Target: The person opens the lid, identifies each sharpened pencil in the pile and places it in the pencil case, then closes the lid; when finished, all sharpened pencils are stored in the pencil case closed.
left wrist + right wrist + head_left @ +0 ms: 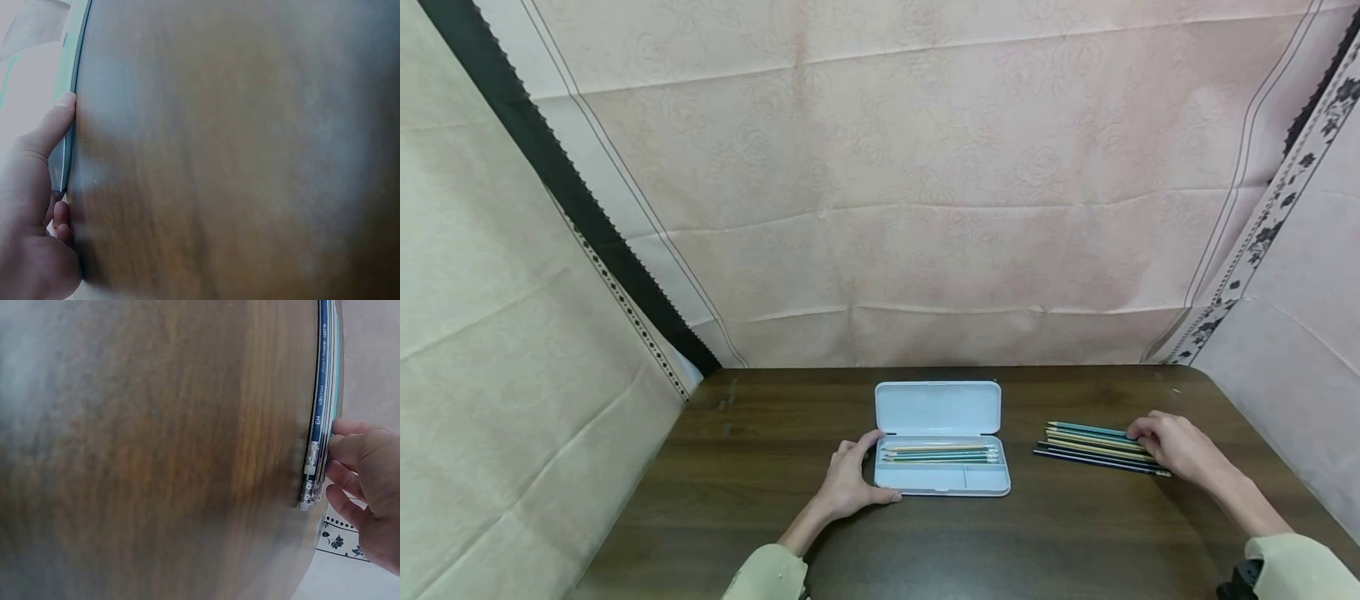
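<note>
A light blue pencil case [942,481] lies on the table with its lid raised at the back. Several pencils [940,454] rest in its rear compartment; the front strip has a divider. My left hand [848,483] spans the case's left end, thumb along the front edge and fingers at the back corner, gripping it. To the right, a row of loose pencils [1093,447] lies side by side, teal at the back and dark blue in front. My right hand [1176,446] pinches a teal pencil [1101,430] near its eraser end. In the right wrist view silver ferrules [310,487] show beside the fingers.
A dark brown wooden table [737,533] lies under everything. Pale patterned cloth [925,208] hangs behind it, with more cloth along the left and right sides. The case and the loose pencils stand apart, with bare wood between them.
</note>
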Motion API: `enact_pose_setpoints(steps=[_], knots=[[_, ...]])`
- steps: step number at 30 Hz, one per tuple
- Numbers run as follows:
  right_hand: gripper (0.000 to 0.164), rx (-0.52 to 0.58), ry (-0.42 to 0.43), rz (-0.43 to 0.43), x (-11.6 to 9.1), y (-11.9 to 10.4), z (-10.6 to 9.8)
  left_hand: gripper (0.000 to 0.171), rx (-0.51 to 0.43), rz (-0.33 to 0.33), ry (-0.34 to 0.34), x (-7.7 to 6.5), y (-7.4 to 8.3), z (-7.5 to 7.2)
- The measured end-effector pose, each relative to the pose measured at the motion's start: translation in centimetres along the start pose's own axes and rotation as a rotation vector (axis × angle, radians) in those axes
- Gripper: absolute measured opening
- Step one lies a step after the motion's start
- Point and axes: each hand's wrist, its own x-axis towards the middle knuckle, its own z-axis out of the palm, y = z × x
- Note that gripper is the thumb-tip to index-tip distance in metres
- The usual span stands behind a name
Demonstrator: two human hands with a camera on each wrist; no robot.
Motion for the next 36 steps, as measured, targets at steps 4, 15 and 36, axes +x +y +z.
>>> enact_pose_setpoints(steps=[4,15,36], knots=[[0.020,0.003,-0.003,0.007,0.01,0.00,-0.01,0.095,0.005,0.000,0.001,0.03,0.01,0.02],[0.021,0.012,0.007,-0.033,0.05,0.20,0.25,0.095,0.006,0.000,-0.001,-0.04,0.06,-0.04],[0.021,-0.011,-0.011,-0.038,0.22,0.27,0.37,0.095,0.008,0.001,-0.002,0.03,-0.06,-0.03]])
